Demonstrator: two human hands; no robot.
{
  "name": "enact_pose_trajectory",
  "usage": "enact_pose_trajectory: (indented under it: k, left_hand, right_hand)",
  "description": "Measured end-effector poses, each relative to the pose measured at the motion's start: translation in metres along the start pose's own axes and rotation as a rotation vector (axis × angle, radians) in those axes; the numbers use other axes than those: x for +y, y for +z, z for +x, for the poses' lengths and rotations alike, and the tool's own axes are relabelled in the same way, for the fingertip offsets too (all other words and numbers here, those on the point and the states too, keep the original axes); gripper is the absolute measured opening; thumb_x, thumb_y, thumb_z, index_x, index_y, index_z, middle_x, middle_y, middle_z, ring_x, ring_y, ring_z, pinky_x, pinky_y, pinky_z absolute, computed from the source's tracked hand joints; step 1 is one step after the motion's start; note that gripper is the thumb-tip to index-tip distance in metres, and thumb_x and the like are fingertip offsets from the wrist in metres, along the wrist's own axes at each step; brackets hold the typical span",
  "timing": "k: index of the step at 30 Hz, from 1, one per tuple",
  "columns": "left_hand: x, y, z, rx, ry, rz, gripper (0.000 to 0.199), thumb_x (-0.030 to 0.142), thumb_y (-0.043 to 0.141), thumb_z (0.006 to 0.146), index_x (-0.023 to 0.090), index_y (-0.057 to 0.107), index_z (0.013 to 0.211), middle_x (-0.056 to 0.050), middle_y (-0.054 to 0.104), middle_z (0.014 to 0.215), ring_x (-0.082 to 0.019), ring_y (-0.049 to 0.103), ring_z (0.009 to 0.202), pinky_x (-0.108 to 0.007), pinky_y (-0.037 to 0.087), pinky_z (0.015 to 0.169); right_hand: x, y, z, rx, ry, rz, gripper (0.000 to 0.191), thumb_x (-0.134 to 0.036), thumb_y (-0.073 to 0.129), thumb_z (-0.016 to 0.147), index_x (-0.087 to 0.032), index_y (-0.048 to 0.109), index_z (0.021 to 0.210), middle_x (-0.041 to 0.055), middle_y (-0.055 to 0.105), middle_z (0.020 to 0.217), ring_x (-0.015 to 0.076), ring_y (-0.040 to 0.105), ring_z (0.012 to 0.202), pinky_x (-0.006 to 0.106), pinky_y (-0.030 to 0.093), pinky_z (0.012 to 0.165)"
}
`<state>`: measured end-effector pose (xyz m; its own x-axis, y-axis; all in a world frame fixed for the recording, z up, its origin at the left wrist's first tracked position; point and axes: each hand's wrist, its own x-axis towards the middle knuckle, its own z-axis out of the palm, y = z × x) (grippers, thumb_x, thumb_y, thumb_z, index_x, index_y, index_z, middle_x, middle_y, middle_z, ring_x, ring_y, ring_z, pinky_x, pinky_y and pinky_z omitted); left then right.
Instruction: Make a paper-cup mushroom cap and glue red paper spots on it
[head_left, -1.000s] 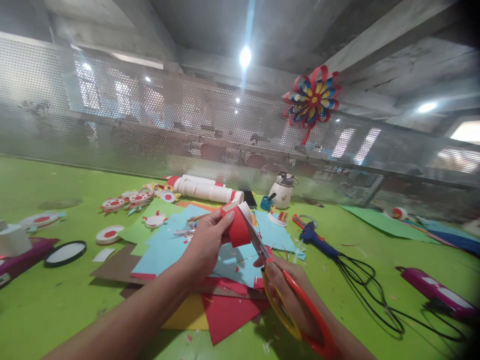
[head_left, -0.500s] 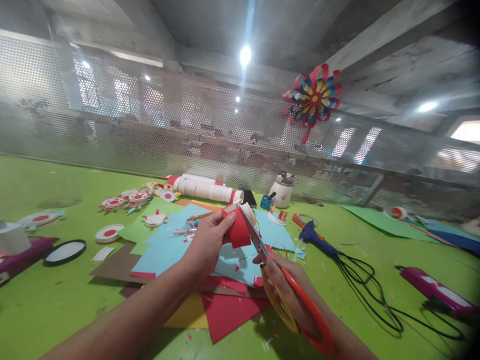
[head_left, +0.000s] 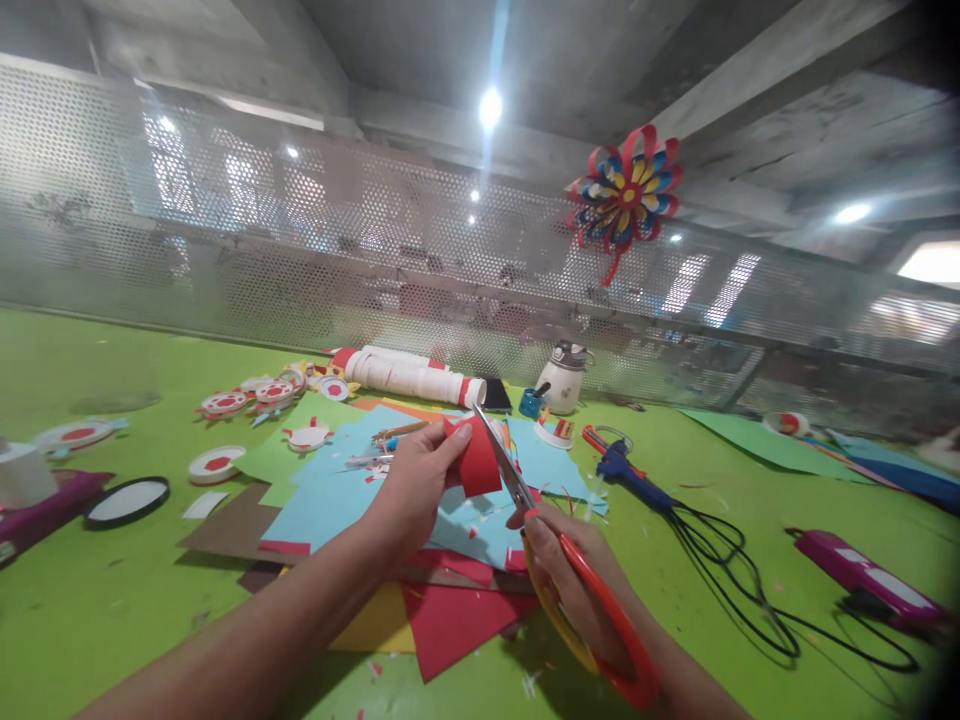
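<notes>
— Head view: what are the hands doing?
— The left hand (head_left: 412,490) pinches a red paper piece (head_left: 478,462) above the paper pile; the right hand (head_left: 574,585) is closed through the orange handles of scissors (head_left: 555,555), blades meeting the paper's right edge.
— How should that cut go?
— I'd turn the paper, not the scissors, and keep the thumb off the blade line.
— And around them?
— Loose coloured sheets (head_left: 352,500) on a green table (head_left: 105,620), a blue glue gun (head_left: 626,470) to the right, perforated metal screen (head_left: 300,250) behind, and a paper flower (head_left: 626,195) hanging high.
</notes>
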<state>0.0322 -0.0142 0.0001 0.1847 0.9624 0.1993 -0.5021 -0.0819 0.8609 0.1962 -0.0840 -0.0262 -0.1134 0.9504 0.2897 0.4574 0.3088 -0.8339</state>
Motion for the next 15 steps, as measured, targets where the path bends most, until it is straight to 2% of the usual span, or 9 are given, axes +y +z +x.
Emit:
enact_pose_trajectory:
  k: [3,8,11,13,15]
  left_hand:
    - [-0.001,-0.001,0.001,0.021,-0.007,0.000,0.034,0.037,0.070,0.074,0.008,0.069,0.092,-0.011,0.072,0.079,-0.019,0.065,0.064,-0.029,0.052,0.058]
    - [-0.002,-0.004,0.003,0.034,-0.033,0.012,0.027,0.035,0.069,0.074,0.010,0.065,0.086,-0.009,0.071,0.075,-0.020,0.068,0.066,-0.032,0.053,0.066]
    - [0.000,-0.005,0.003,0.020,-0.078,0.044,0.019,0.031,0.064,0.078,0.013,0.060,0.082,-0.008,0.069,0.068,-0.020,0.067,0.059,-0.031,0.053,0.061]
    - [0.002,-0.005,0.002,-0.018,-0.121,0.089,0.017,0.032,0.061,0.079,0.015,0.057,0.077,-0.007,0.068,0.063,-0.018,0.064,0.053,-0.029,0.051,0.053]
    - [0.003,-0.007,0.002,-0.117,-0.173,0.153,0.020,0.034,0.060,0.079,0.016,0.056,0.072,-0.006,0.065,0.057,-0.016,0.059,0.045,-0.025,0.046,0.045]
  right_hand:
    - [0.001,-0.001,0.002,0.002,0.015,0.007,0.046,-0.060,0.041,0.088,-0.018,0.054,0.077,-0.0048,0.039,0.051,0.0095,0.037,0.045,0.023,0.029,0.043]
    - [0.006,-0.004,0.006,0.041,0.029,0.077,0.045,-0.061,0.043,0.087,-0.019,0.049,0.071,-0.0053,0.038,0.051,0.0094,0.037,0.044,0.023,0.029,0.042]
    - [0.005,-0.008,0.010,0.099,0.046,0.104,0.043,-0.059,0.046,0.086,-0.018,0.049,0.071,-0.0049,0.039,0.053,0.0095,0.037,0.046,0.023,0.030,0.044]
    - [0.003,-0.013,0.011,0.131,0.034,0.093,0.040,-0.055,0.051,0.085,-0.017,0.052,0.073,-0.0045,0.041,0.055,0.0098,0.039,0.049,0.024,0.033,0.046]
    - [0.002,-0.018,0.013,0.122,0.037,0.128,0.036,-0.052,0.055,0.084,-0.016,0.056,0.081,-0.0045,0.043,0.056,0.0098,0.040,0.049,0.024,0.035,0.047]
